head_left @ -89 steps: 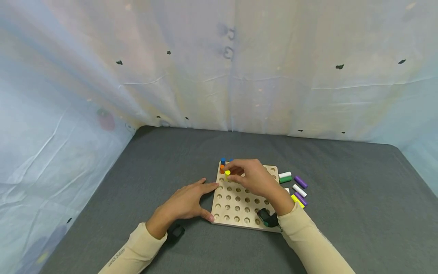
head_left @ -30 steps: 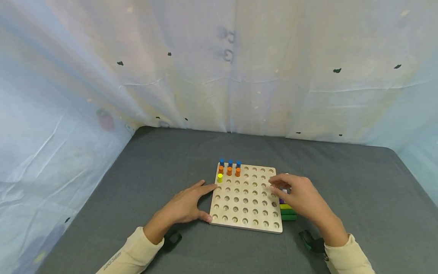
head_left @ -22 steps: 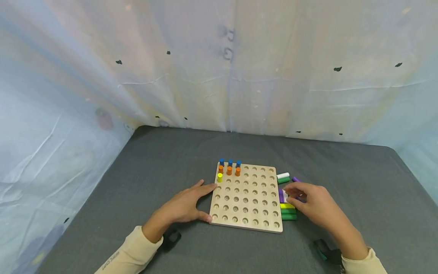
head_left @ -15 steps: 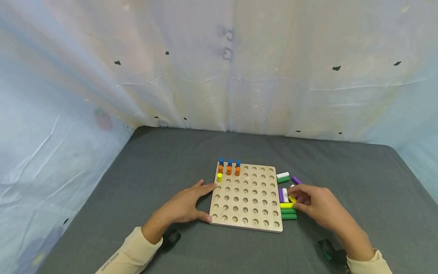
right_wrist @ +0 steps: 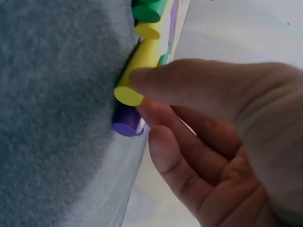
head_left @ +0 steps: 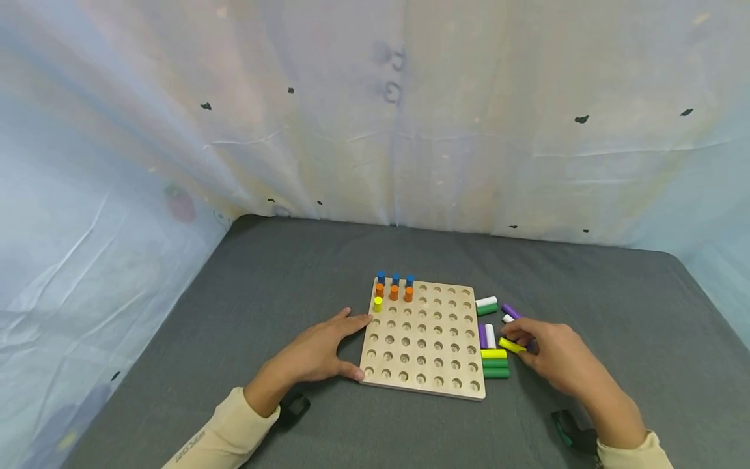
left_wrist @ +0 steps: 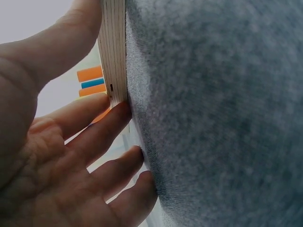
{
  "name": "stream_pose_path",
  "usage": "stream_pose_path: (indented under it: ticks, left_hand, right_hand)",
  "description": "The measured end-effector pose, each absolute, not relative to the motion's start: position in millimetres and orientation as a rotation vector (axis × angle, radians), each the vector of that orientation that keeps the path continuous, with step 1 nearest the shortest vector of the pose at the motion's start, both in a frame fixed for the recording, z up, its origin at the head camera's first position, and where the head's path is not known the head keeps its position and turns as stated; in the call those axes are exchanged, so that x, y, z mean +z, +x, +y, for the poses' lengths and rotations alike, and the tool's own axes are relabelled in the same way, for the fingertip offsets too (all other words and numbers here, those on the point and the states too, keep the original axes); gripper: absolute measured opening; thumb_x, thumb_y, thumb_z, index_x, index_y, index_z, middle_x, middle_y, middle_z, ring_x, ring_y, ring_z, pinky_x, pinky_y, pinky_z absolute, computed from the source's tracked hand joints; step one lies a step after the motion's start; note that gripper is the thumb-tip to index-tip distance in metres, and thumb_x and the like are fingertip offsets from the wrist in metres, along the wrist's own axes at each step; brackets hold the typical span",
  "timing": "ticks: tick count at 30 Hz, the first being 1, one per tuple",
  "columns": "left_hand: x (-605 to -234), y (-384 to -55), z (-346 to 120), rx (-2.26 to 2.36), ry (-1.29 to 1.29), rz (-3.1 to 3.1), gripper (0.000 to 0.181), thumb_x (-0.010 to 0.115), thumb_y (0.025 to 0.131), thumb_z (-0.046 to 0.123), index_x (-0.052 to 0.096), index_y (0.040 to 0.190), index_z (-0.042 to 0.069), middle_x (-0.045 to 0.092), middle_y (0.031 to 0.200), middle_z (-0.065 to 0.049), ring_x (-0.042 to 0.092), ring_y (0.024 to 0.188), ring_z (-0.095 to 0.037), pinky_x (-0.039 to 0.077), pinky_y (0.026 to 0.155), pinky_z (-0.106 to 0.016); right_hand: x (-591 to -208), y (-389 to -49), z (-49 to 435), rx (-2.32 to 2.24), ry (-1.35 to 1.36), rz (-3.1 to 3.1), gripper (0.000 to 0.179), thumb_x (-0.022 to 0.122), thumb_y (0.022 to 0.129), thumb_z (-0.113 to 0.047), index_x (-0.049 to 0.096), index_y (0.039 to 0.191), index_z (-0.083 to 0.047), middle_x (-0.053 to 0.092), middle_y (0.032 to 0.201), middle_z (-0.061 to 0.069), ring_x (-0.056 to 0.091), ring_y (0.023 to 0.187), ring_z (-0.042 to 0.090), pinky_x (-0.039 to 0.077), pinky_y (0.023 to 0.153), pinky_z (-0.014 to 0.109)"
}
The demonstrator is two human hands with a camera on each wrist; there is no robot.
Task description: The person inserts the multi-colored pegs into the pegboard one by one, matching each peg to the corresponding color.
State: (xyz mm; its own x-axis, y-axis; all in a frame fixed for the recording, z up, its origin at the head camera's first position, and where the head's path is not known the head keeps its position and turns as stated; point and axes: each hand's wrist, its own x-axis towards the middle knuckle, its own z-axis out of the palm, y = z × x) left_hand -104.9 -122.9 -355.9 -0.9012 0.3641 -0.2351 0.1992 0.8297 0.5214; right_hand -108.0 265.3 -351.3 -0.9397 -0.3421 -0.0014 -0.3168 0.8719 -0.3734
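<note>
A pale wooden pegboard (head_left: 422, 339) with rows of round holes lies on the dark cloth. Upright at its far left corner stand blue pegs (head_left: 396, 280), orange pegs (head_left: 394, 293) and a single yellow peg (head_left: 377, 304). My left hand (head_left: 316, 348) rests against the board's left edge, thumb and fingers spread; the left wrist view shows fingertips on the board's side (left_wrist: 113, 52). Right of the board, my right hand (head_left: 556, 355) pinches a lying yellow peg (head_left: 512, 345) between thumb and fingers. In the right wrist view, the thumb (right_wrist: 156, 81) presses this peg beside a purple peg (right_wrist: 125, 120).
Loose pegs lie along the board's right edge: green pegs (head_left: 496, 373), another yellow peg (head_left: 494, 354), a white peg (head_left: 490, 336) and a purple peg (head_left: 482, 335). Farther back are a white peg (head_left: 486, 301) and a purple peg (head_left: 511, 311). A pale curtain (head_left: 351, 130) hangs behind the table.
Three seconds ago my right hand was over the board's far left with a yellow peg. It has since moved right to the loose pegs and taken hold of another yellow one. The left hand stays.
</note>
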Motion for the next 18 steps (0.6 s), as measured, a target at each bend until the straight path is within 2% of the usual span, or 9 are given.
stream_pose_path:
  ticks: [5,18]
  left_hand:
    - [-356.2,-105.7,-122.5,0.706,0.430,2.689,0.096,0.089,0.069,0.042,0.041,0.152,0.033,0.034,0.162,-0.008,0.029,0.151,-0.032,0.036,0.110,-0.062]
    - [-355.0,-104.3,-122.1,0.706,0.426,2.691,0.096,0.089,0.068,0.041,0.043,0.152,0.031,0.036,0.161,-0.008,0.029,0.151,-0.031,0.035,0.112,-0.061]
  right_hand:
    - [-354.2,-109.2,262.1,-0.568,-0.511,3.007,0.033,0.081,0.078,-0.003,0.073,0.107,-0.015,0.076,0.099,-0.002,0.070,0.088,0.017,0.056,0.077,0.046]
    - [-362.6,-108.7,256.1,-0.588,-0.525,3.059,0.031,0.083,0.076,-0.005,0.074,0.103,-0.016,0.076,0.099,-0.001,0.072,0.090,0.022,0.055,0.079,0.047]
